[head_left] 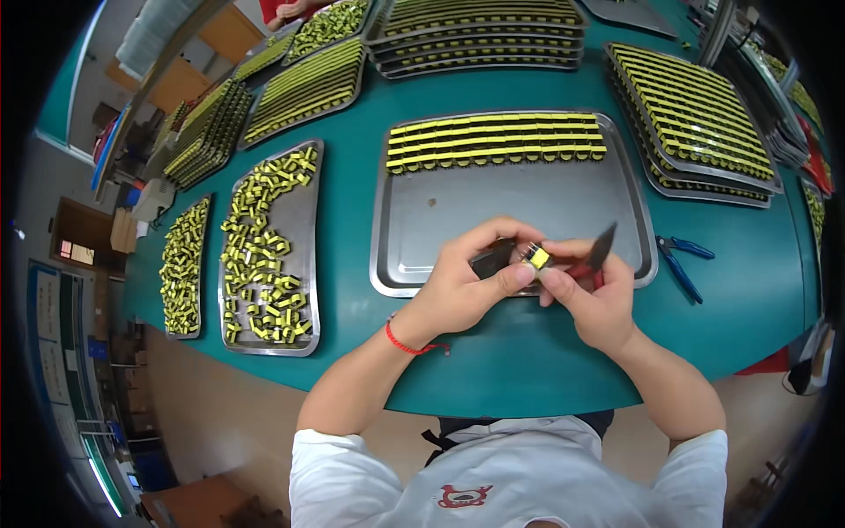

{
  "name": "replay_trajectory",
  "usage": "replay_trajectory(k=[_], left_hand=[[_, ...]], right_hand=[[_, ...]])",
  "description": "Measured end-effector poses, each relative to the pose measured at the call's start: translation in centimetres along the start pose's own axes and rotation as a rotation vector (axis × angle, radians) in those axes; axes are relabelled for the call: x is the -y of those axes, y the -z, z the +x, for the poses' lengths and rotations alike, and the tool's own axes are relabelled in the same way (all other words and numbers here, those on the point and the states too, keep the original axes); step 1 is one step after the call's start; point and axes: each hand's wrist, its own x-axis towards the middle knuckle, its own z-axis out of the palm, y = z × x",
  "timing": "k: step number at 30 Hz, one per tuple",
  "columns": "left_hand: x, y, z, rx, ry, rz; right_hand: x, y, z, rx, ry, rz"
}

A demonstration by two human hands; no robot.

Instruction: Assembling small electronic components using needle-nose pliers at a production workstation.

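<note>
Over the near edge of a metal tray [510, 216], both my hands are closed on a small yellow-taped transformer [539, 258] with thin metal pins. My left hand [471, 282] pinches it from the left, its thumb against the transformer. From the other side, my right hand [594, 295] grips it between thumb and fingers. A dark pointed blade-like piece [602, 247] with some red beside it sticks up from the right hand; its kind is unclear. Another dark flat piece [493, 260] shows at the left fingers. Rows of yellow-and-black transformers [497, 141] line the tray's far end.
To the left, two trays hold loose transformers [264, 255] [185, 268]. Stacked trays of ordered rows stand at the back [475, 40] and right [691, 110]. Blue-handled cutters [682, 264] lie right of the tray. Another person's hands [295, 11] show at the far left.
</note>
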Motion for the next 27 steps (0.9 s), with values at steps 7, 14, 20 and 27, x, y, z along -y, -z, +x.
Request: replay_trajectory(k=[7,14,20,27], left_hand=[[-0.3,-0.6,-0.2,-0.118,-0.354,0.589],[-0.2,-2.0,-0.1,-0.241,-0.359,0.45],[-1.2,-2.5,-0.2,-0.184,-0.445,0.689],[-1.4,-1.8,0.1,-0.095,-0.528,0.909]], right_hand=[[0.4,0.3,1.3,0.036,-0.24,0.353],[1.0,0.3,1.2,0.155,-0.329,0.504],[0.9,0.0,1.2,0.074,-0.248,0.377],[0.0,-0.2,1.7,-0.024,-0.013,-0.107]])
